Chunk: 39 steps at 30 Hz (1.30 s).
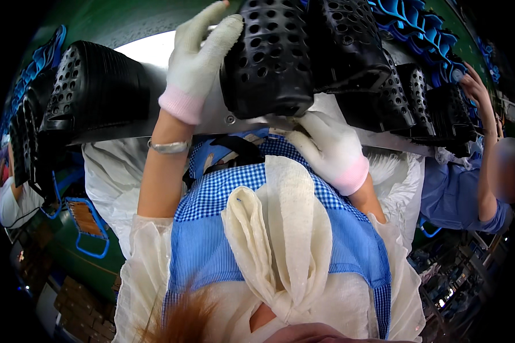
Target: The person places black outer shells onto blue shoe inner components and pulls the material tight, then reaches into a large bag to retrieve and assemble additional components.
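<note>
A black plastic part [272,60], shell-like and full of round holes, stands on the metal table in front of me. My left hand [194,71], in a white knit glove with a pink cuff, is at its left side. The left fingers are stretched upward and spread, the thumb side close to the part's wall. At the part's near lower edge is my right hand [332,147], gloved the same way, with curled fingers. Whatever the right fingertips pinch is hidden or too small to make out. Another perforated black part [349,46] leans close by on the right.
More black perforated parts [91,86] stand at the left end of the metal table [149,68]; several others line its right. Blue plastic pieces [420,26] are stacked far right. A co-worker [463,177] reaches in there. A blue-framed stool [87,223] stands on the floor at left.
</note>
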### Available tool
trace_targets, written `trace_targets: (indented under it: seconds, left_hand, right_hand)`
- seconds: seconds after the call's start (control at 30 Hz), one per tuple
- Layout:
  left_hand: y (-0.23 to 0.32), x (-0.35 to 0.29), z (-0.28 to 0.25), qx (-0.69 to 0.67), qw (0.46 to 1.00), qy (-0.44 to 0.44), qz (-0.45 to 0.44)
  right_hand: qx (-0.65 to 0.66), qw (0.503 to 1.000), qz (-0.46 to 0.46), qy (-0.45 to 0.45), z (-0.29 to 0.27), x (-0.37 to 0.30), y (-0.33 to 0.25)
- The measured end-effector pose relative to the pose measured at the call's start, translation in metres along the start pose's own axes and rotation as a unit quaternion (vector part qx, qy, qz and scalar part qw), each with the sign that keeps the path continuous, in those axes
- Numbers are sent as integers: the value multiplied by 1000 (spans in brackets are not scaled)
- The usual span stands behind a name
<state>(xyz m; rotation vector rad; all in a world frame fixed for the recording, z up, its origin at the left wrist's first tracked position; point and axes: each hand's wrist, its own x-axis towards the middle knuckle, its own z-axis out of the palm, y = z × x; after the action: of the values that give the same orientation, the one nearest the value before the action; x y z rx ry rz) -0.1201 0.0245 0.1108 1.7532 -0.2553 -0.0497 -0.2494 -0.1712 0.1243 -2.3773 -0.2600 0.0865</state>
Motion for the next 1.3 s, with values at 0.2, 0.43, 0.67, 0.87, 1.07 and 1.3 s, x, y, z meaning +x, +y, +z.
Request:
trace_targets:
  seconds: [0.2,0.43,0.67,0.87,1.07,1.3]
  left_hand:
    - [-47,5,8,-179,979,-31,-94]
    - [-56,-1,27,7,1000,6,12]
    - [-53,2,18,-55,998,-17,-28]
    - [-35,45,6,91,995,45,-12]
    - [-70,161,-18,399,908,123,43]
    - [-137,214,-47,432,901,32,-10]
  right_hand:
    - [-6,997,-13,72,-24,-4,-17]
    - [25,973,-26,226,-62,-11,-22]
    - [-53,968,-58,240,-105,47,-17]
    - [-22,993,-55,100,-118,77,1]
    - [-64,995,-51,49,-128,75,-5]
    - [-19,999,15,45,-154,49,8]
